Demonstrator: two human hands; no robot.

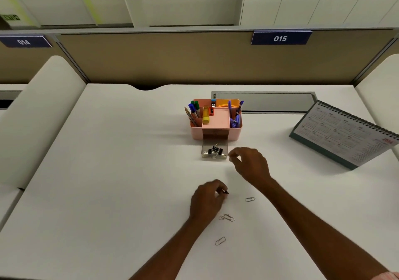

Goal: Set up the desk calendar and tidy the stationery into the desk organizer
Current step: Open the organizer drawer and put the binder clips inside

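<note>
Since the spiral-bound desk calendar (pixel 345 133) with its teal base already stands tent-like at the right of the white desk (pixel 108 171), that half of the job looks finished. What remains is the tidying, and most of that seems done too. The pink plastic desk organizer (pixel 195 132) at the middle of the desk holds markers (pixel 194 108) in its left compartment and pens (pixel 237 109) in its right, with a yellow glue stick (pixel 205 116) lying between them. Its small clear drawer (pixel 204 152) is pulled out toward the person, and several black binder clips (pixel 216 150) lie inside.

The left hand (pixel 208 200) is curled low over the desk, thumb and fingertips pinched on a small black clip (pixel 225 192) — apparently one more binder clip bound for the drawer. The right hand (pixel 250 163) hovers just beside the drawer's right front corner with thumb and forefinger drawn together. Whether anything thin sits between them is too small to tell.

Loose silver wire paper clips (pixel 226 217) are left on the desk. A little tangle lies by the left wrist, a single paper clip (pixel 250 199) lies to the right of the left hand, and another lone clip (pixel 220 241) lies nearer the person. By my reckoning the task is in its last stretch — these go into the drawer, then the drawer is pushed shut.
</note>
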